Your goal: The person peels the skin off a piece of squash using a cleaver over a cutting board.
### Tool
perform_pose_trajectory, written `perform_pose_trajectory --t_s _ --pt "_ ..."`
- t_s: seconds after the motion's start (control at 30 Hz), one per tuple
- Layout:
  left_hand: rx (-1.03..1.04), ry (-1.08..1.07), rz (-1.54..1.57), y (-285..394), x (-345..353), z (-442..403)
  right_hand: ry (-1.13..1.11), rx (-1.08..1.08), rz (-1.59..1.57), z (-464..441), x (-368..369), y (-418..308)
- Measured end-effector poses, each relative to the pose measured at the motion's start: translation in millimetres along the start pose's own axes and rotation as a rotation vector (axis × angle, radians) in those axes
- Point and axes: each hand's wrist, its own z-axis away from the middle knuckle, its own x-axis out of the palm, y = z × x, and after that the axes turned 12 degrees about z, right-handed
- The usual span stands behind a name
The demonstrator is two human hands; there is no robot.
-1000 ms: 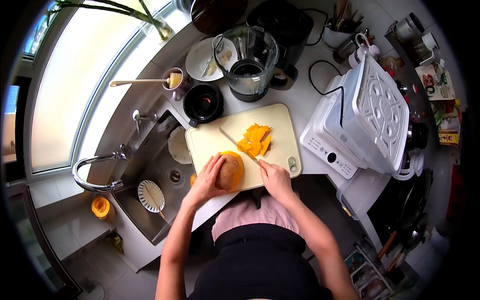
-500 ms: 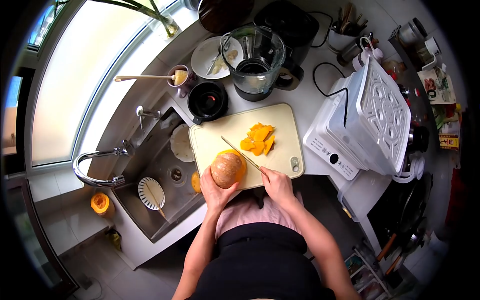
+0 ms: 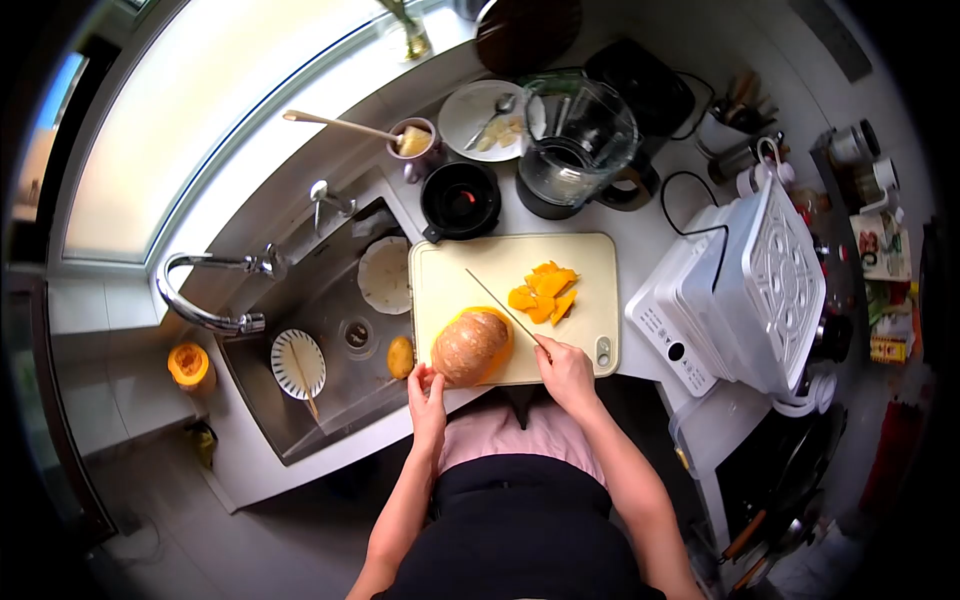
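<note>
A piece of pumpkin (image 3: 468, 348) with tan skin and an orange cut edge lies on the cream cutting board (image 3: 455, 258). My left hand (image 3: 428, 408) is at its lower left end, fingers slightly apart and not wrapped round it; whether the fingertips touch the skin is hard to tell. Gripped in my right hand (image 3: 568, 378) is a knife (image 3: 505, 312), its thin blade slanting up and left over the board, just right of the pumpkin. Several orange pumpkin pieces (image 3: 545, 292) are piled at the board's upper right.
Left of the board is a sink (image 3: 330, 375) holding a striped dish (image 3: 298, 365), a pale bowl (image 3: 385, 275) and a potato (image 3: 400, 357). Behind stand a black pot (image 3: 460, 202), a mug (image 3: 414, 148), a plate (image 3: 470, 115) and a blender jug (image 3: 575, 145). A white appliance (image 3: 690, 310) stands right.
My left hand has loosened from the pumpkin and slid down to its lower left end. The pumpkin now lies turned, with its longer side showing. The knife remains in my right hand.
</note>
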Motion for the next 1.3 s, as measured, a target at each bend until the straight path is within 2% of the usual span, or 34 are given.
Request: perform_pose_trajectory --t_s 0.07,0.1,0.2,0.3,0.37,0.57,0.63,0.7,0.77,0.83,1.0,1.1,1.23,1.3 --pt "-0.172 0.001 0.091 -7 -4 3 -0.043 0.01 0.012 -3 0 -3" --pt "-0.098 -0.02 0.005 -10 -4 3 -0.049 0.006 0.021 -5 0 -5" --pt "-0.158 0.014 0.096 -8 6 7 -0.062 -0.032 0.052 -10 1 -10" --pt "-0.153 0.038 -0.019 11 21 11 -0.067 -0.076 0.083 -12 0 -11" --pt "-0.019 0.014 -0.279 6 28 10 -0.063 -0.087 0.098 -7 -2 -6" --pt "0.181 0.05 -0.465 17 44 11 -0.163 0.002 0.033 25 -20 16" --pt "0.24 0.057 -0.511 25 50 0 -0.14 0.042 -0.094 31 -23 22" --pt "0.387 -0.086 -0.65 37 49 -14 -0.144 0.041 -0.059 31 -27 26" --pt "0.408 -0.143 -0.634 42 42 -29 -0.153 0.043 -0.033 31 -29 23" --pt "0.453 -0.347 -0.662 52 39 -41 0.026 -0.091 0.166 26 -26 10" --pt "0.524 -0.658 -0.696 72 23 -68 0.049 -0.184 0.292 13 -27 -9" --pt "0.524 -0.642 -0.583 71 18 -65 0.032 -0.206 0.313 13 -30 1" --pt "0.815 -0.446 -0.791 71 26 -22 -0.011 -0.227 0.365 23 -51 -3" --pt "0.831 -0.412 -0.779 62 34 -10 -0.01 -0.286 0.418 28 -58 -8"
